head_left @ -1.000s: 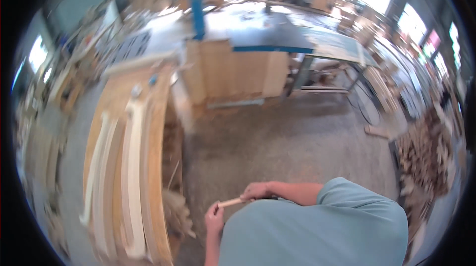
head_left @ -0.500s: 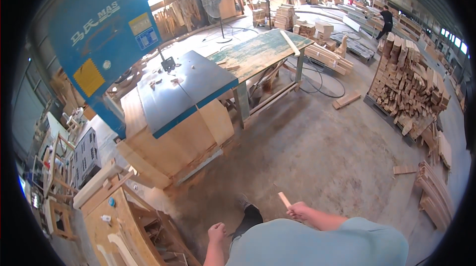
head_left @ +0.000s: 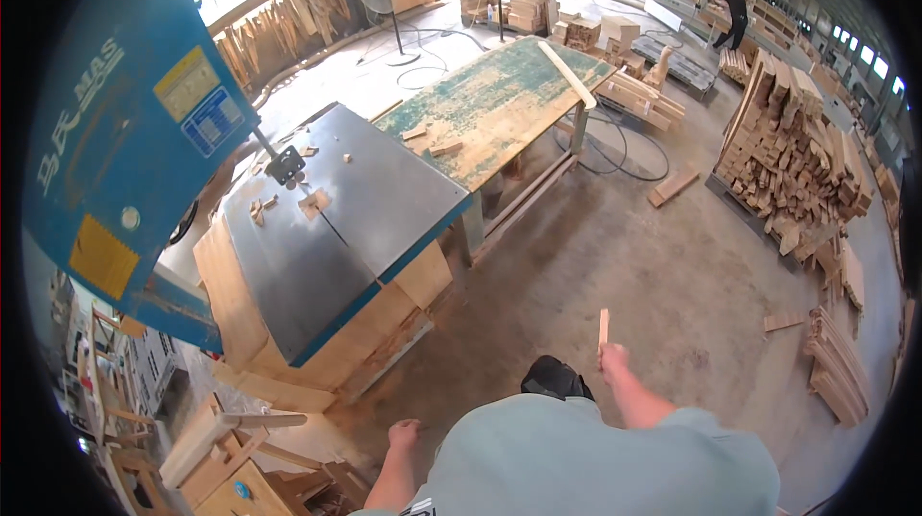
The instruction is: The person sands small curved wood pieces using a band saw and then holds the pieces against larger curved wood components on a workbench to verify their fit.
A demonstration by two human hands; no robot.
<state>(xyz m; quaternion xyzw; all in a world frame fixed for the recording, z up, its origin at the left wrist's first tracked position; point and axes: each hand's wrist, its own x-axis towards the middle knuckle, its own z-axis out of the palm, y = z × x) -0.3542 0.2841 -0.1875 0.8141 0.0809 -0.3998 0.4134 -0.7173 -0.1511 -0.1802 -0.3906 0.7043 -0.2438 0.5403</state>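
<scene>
My right hand (head_left: pixel 613 362) grips a short, narrow strip of wood (head_left: pixel 603 326) by its lower end, the strip pointing up and away from me over the floor. Low on the left, my left hand (head_left: pixel 404 435) hangs with its fingers curled, and nothing shows in it. Ahead and to the left stands a blue band saw (head_left: pixel 125 122) with a grey metal table (head_left: pixel 327 228). Small wood offcuts (head_left: pixel 261 210) lie on that table around the blade guide (head_left: pixel 285 166). Neither hand touches the saw.
A worn green-topped workbench (head_left: pixel 480 98) adjoins the saw table, a long pale board (head_left: pixel 567 74) lying across its far end. Stacked timber (head_left: pixel 792 160) stands on a pallet at right. Curved wood pieces (head_left: pixel 840 367) and a loose block (head_left: pixel 674 189) lie on the floor. A person (head_left: pixel 735 16) stands far off.
I have stepped forward, so the saw and its table appear closer. My right hand has risen with the wood strip, which now points more upright. The left hand stays low.
</scene>
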